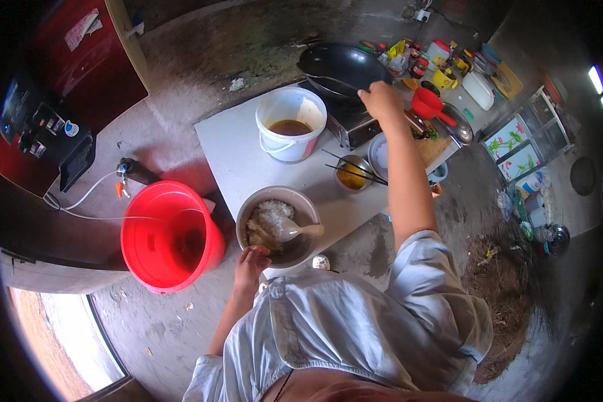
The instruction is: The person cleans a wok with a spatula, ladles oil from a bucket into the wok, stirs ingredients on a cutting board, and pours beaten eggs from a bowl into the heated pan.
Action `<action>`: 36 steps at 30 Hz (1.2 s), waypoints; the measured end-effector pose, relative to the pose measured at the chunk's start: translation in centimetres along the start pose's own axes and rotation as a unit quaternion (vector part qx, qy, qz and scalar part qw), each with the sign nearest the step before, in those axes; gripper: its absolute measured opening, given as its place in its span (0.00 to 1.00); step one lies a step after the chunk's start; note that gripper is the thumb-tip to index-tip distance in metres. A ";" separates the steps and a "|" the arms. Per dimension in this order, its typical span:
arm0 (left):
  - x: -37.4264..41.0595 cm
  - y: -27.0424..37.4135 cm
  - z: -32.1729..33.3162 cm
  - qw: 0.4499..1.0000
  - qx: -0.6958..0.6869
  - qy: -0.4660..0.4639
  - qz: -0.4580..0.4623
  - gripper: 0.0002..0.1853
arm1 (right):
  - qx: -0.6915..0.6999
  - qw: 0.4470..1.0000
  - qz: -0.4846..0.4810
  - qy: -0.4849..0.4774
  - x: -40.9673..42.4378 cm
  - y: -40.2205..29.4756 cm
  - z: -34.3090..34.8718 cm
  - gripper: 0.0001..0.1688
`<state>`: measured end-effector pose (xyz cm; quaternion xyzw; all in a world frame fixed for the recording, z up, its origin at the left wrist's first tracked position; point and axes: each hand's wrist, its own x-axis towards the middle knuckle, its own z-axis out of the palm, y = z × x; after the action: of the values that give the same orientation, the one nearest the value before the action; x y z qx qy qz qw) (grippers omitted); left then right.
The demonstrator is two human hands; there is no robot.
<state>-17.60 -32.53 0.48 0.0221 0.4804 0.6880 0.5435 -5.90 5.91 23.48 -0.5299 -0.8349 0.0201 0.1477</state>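
Note:
My left hand [251,266] grips the near-left rim of a grey round pot [309,211] at the table's front. White cooked rice [276,208] lies inside, with a pale rice paddle [299,230] resting in it. My right hand [384,103] reaches far forward and is closed at the near rim of a black wok [341,63]; its exact hold is partly hidden by the hand. The wok sits over a stove [352,125]. Between the pot and the stove, a white bucket [291,148] holds brown liquid. Chopsticks [354,171] lie across a metal bowl [353,186] of yellow liquid, probably beaten egg.
A large red bucket [153,251] stands on the floor left of the white table [221,145]. A red ladle [427,103], a glass lid [460,123] and a cutting board [429,151] are at the right. Several jars and bottles [419,65] crowd the back. A water dispenser [45,125] is at far left.

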 end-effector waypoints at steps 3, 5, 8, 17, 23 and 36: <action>0.3 -0.6 1.0 1.000 -0.015 0.009 0.011 0.08 | 0.013 0.999 0.036 0.031 2.5 3.2 1.6 0.20; -0.1 -0.7 1.6 0.999 -0.028 0.005 0.019 0.09 | 0.027 0.997 0.030 0.063 3.7 5.4 3.5 0.22; 0.2 -1.2 1.9 0.999 -0.006 0.021 0.024 0.08 | 0.261 0.963 0.071 0.016 6.7 11.1 9.8 0.18; 0.5 -2.4 3.3 0.999 0.000 0.039 0.022 0.07 | 0.800 0.440 0.344 -0.219 3.1 11.4 12.0 0.18; 0.5 -2.9 3.1 0.999 0.016 0.025 0.028 0.08 | 0.814 0.420 0.341 -0.211 1.5 9.9 13.7 0.18; -1.5 -2.1 1.8 0.999 0.017 0.038 0.003 0.08 | 0.003 0.993 -0.100 0.058 -4.1 3.1 6.3 0.17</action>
<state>-14.44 -32.60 0.73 0.0064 0.5122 0.6815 0.5227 -3.20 4.37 15.89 -0.4434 -0.8737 -0.0234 0.1988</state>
